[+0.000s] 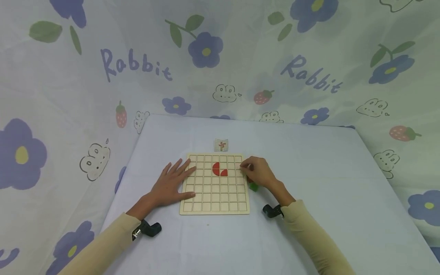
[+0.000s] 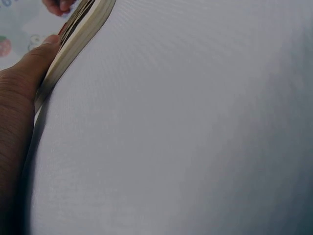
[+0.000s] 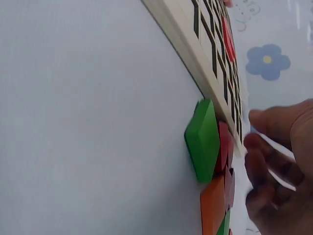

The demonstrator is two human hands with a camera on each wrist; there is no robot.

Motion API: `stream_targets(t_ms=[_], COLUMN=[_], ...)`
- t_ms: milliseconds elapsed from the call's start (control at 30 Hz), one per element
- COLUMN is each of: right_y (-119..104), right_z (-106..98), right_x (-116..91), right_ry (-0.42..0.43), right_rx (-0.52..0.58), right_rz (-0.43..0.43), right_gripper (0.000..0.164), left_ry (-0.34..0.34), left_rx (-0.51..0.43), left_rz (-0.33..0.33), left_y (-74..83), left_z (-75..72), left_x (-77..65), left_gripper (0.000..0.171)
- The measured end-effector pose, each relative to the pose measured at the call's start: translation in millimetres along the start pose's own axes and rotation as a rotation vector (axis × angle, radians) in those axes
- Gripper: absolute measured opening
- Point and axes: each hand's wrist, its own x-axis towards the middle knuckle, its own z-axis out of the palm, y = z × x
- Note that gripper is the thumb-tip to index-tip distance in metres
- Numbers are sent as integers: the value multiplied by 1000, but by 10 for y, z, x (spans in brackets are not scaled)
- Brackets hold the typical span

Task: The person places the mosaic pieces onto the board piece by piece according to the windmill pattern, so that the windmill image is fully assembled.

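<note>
My left hand lies with spread fingers over the left edge of a wooden grid board; its thumb rests along the board's near side. Red curved pieces sit in cells of the board's upper middle. At the right edge, my right hand hovers with bent fingers, fingertips over the board's rim. In the right wrist view a gap shows between thumb and forefinger, with no piece visible there. Beneath this hand, beside the board, lie a green block, an orange block and dark red blocks.
A small card with a red pattern on a grid lies just beyond the board. White cloth covers the table. Behind it hangs a curtain printed with flowers and rabbits. Each wrist wears a black camera.
</note>
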Motion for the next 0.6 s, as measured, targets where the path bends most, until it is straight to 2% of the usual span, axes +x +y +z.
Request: stream_targets(t_ms=[67,167,300,433,600], right_y=[36,116,244,346,399], right_z=[-42,-111,-198,-248,-262], right_x=[-15,-49,-117,-179,-185], right_ry=[55,126,164,155,151], right_rx=[-52,-125,-199,-216,-169], right_rz=[47,165,300,347,353], right_gripper=[13,21,32,35,28], left_ry=[1,4,0,-6,-5], left_rx=[2,3,-10,-10,4], left_rz=[1,2,4,-1,-6], left_y=[3,12,26,20,5], left_z=[-3,-5,-1,6,15], left_x=[-1,0,0,-1,1], left_gripper=[93,93,93,94,94])
